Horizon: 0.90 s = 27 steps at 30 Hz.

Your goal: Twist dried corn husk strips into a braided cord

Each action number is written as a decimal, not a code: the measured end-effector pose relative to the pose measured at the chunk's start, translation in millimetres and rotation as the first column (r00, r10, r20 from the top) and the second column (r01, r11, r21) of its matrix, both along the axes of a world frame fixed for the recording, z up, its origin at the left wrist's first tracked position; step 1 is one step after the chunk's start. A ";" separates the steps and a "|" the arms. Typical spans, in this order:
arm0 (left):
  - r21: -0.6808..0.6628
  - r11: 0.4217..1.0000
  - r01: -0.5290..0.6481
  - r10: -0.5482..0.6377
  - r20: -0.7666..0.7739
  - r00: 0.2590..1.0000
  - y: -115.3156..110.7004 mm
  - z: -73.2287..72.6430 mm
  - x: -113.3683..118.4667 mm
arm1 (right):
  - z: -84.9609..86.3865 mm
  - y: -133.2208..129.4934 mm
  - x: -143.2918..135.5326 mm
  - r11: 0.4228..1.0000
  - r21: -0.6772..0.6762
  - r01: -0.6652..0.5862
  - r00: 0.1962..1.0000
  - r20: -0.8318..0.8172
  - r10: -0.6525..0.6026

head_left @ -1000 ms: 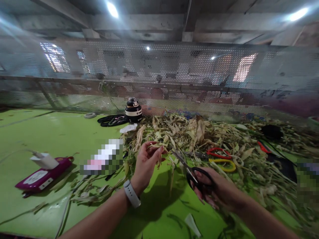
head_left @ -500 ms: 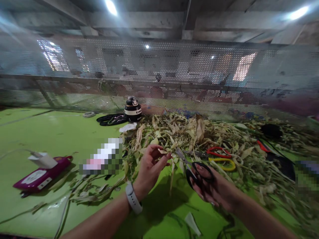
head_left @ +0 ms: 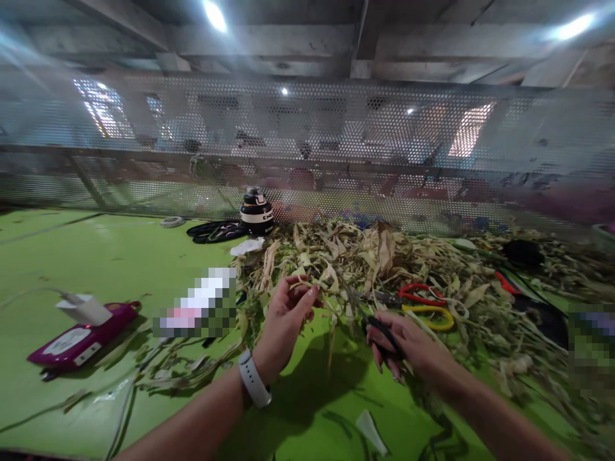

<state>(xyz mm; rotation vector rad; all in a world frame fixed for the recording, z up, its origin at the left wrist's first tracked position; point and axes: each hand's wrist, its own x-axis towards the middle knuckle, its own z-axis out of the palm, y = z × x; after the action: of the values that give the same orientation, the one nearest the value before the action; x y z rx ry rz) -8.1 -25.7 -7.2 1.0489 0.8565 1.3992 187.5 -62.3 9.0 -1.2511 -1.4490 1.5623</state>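
Observation:
My left hand [head_left: 287, 320], with a white watch band at its wrist, pinches a pale dried plant stem [head_left: 323, 287] between thumb and fingers. My right hand [head_left: 396, 339] grips black-handled scissors [head_left: 382, 330] by the finger loops. Their blades point up and left, close to the stem, and look nearly edge-on, so how far apart they are is hard to see. Behind both hands spreads a heap of dried leaves and stems [head_left: 346, 250]. Just beyond my right hand, a second pair of scissors with red and yellow handles [head_left: 427, 314] lies on the heap.
A purple power strip [head_left: 86, 339] with a white charger [head_left: 82, 309] lies on the green table [head_left: 96, 256] at left. A black bottle [head_left: 256, 214] stands at the back before a perforated metal screen [head_left: 298, 128]. A red-and-black tool [head_left: 533, 310] lies at right.
My left hand has shifted slightly left and down with the stem. My right hand has turned the scissors, whose loops now look narrower and whose blades appear closer together.

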 end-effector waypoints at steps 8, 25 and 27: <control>0.032 0.997 0.066 -0.063 -0.066 0.996 -3.1 4.6 0.4 | -4.9 3.6 -0.6 0.991 0.124 -0.057 0.976 0.216 0.029; 0.031 0.972 0.235 -0.231 -0.098 0.968 -5.7 8.7 -0.6 | -0.4 3.5 3.1 0.991 0.098 -0.094 0.974 0.217 0.071; 0.033 0.969 0.243 -0.239 -0.097 0.966 -4.6 8.8 -1.2 | -0.3 3.8 4.0 0.992 0.093 -0.088 0.973 0.222 0.066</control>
<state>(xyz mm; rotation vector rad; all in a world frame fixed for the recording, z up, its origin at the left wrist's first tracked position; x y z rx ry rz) -9.3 -30.3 1.6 1.2174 0.7387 1.1765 191.4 -58.5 8.7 -1.3535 -1.7125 1.4148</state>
